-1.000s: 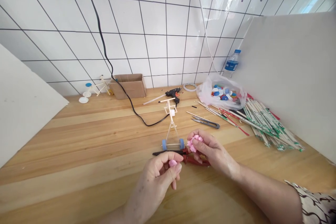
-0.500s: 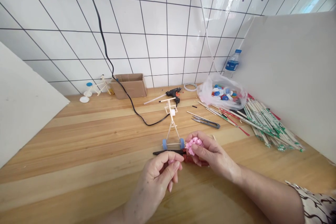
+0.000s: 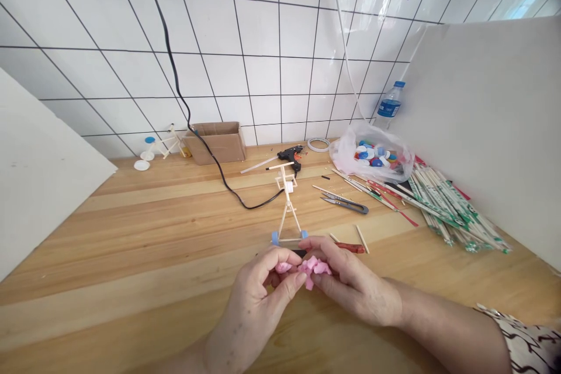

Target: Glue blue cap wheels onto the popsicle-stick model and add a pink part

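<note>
Two bare hands close together above a wooden table (image 3: 131,280), near its near edge and around the middle. Left hand (image 3: 258,298): fingers curled and pressed together, fingertips and thumb pinching one small pink lump (image 3: 283,267). Right hand (image 3: 355,286): thumb and fingers pinching one larger crumpled pink wad (image 3: 313,269), touching the small lump between the hands. Directly far of the hands, one upright stick model (image 3: 287,198) on two blue wheels (image 3: 274,238). Partly under the hands, one pair of pliers (image 3: 350,248), with a red handle showing to the right and a black tip just left of the right hand. Beside the pliers, two loose sticks (image 3: 362,239). Farther off, one glue gun (image 3: 290,155), one pair of snips (image 3: 346,204), one roll of tape (image 3: 318,144) and one black cord (image 3: 219,178). At far right, one plastic bag of bottle caps (image 3: 372,155), one water bottle (image 3: 389,106) and a large heap of wrapped sticks (image 3: 456,216). At far left, one cardboard box (image 3: 217,143) and a second stick model (image 3: 169,143), against a white tiled wall (image 3: 263,70).
</note>
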A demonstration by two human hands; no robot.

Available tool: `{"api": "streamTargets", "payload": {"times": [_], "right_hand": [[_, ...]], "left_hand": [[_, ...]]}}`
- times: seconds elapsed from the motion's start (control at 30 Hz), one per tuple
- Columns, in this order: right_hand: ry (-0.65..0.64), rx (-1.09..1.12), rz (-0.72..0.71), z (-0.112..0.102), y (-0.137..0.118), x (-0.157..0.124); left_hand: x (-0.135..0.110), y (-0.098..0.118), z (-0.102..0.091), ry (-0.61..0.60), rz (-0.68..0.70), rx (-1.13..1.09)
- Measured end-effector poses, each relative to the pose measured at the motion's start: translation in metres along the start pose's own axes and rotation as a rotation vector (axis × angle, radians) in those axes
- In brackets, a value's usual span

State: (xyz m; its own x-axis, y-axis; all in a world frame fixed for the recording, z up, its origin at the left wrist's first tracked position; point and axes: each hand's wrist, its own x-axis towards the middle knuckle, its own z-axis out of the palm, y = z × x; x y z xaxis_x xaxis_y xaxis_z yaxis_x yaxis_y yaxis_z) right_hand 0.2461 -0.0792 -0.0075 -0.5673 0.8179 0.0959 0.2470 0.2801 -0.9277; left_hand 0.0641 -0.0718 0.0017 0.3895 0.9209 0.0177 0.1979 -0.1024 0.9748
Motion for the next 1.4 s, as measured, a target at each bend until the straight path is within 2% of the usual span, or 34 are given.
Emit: {"api": "streamTargets", "payload": {"times": [0.13, 0.3, 0.47, 0.7, 0.87, 0.93, 1.03, 1.13, 1.23, 1.4], "right_hand": [[-0.050, -0.037, -0.026, 0.001, -0.002, -0.001], [-0.146, -0.047, 0.075, 0.000, -0.017, 0.000], [-0.177, 0.018, 0.103, -0.002, -0.024, 0.002], [-0.174, 0.104, 0.081, -0.003, -0.020, 0.001], [-0.159, 0.098, 0.074, -0.003, -0.017, -0.002], [-0.167, 0.118, 0.093, -0.005, -0.016, -0.002], [-0.154, 0.216, 0.099, -0.010, -0.013, -0.001], [-0.048, 0.310, 0.114, -0.016, -0.007, 0.000], [0.082, 0.355, 0.161, -0.021, -0.004, 0.002], [0.161, 0.405, 0.210, -0.023, -0.002, 0.003]], "left_hand": [[0.000, -0.004, 0.002, -0.043, -0.026, -0.025], [0.000, -0.009, 0.002, -0.122, -0.027, -0.026], [-0.001, -0.010, -0.001, -0.142, 0.062, 0.068], [-0.005, -0.019, 0.000, -0.111, 0.203, 0.235], [-0.008, -0.023, -0.001, -0.168, 0.279, 0.346], [-0.008, -0.020, -0.004, -0.223, 0.222, 0.293], [-0.008, -0.015, -0.008, -0.277, 0.076, 0.090], [-0.006, -0.011, -0.011, -0.261, -0.064, -0.166], [-0.003, -0.010, -0.009, -0.216, -0.104, -0.372], [-0.002, -0.015, -0.002, -0.250, -0.207, -0.477]]}}
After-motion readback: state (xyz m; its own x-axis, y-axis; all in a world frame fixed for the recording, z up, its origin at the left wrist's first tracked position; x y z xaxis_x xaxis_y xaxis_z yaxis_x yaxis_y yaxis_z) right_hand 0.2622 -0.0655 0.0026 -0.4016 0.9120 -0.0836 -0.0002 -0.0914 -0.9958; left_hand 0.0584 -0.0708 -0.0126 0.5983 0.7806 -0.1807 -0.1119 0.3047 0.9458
